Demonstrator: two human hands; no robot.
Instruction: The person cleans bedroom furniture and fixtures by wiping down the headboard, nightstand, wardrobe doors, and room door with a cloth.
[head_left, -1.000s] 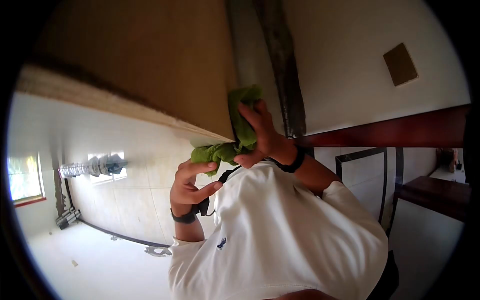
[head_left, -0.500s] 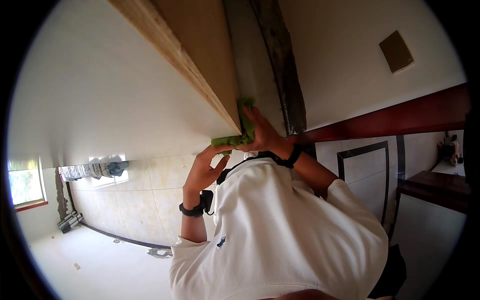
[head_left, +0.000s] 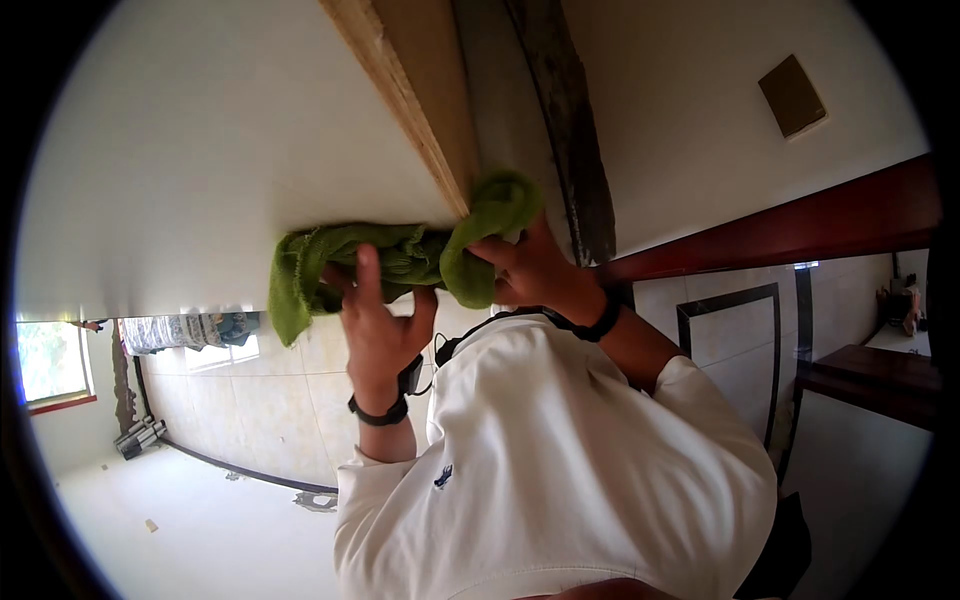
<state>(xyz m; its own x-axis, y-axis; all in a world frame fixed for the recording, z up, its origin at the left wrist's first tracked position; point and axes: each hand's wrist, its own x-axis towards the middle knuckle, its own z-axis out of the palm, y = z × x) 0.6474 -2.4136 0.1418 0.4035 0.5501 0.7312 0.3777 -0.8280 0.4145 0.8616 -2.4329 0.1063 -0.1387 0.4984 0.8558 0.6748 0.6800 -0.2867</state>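
Observation:
A green cloth [head_left: 375, 252] lies stretched along the lower edge of a large pale panel [head_left: 250, 150], and its other end loops up to the right of the panel's corner. My left hand [head_left: 380, 325] grips the middle of the cloth, one finger raised against its face and others partly hidden in the folds. On the right, my right hand [head_left: 540, 268] holds the looped end, close to the corner where the panel's raw wooden edge [head_left: 410, 105] comes down. The loop partly covers my right fingers. Both wrists have black bands.
Right of the panel runs a dark, rough strip [head_left: 570, 130]. A dark red beam [head_left: 780, 220] crosses at the right, below a brown square [head_left: 792, 96] on a pale surface. Further off are a window [head_left: 55, 362], patterned fabric [head_left: 185, 333] and a dark red ledge [head_left: 870, 385].
The cloth, bunched at the corner before, now spreads leftward along the panel's lower edge. My left hand has turned fingers-up against it. The panel's wooden edge has swung right in view and looks narrower.

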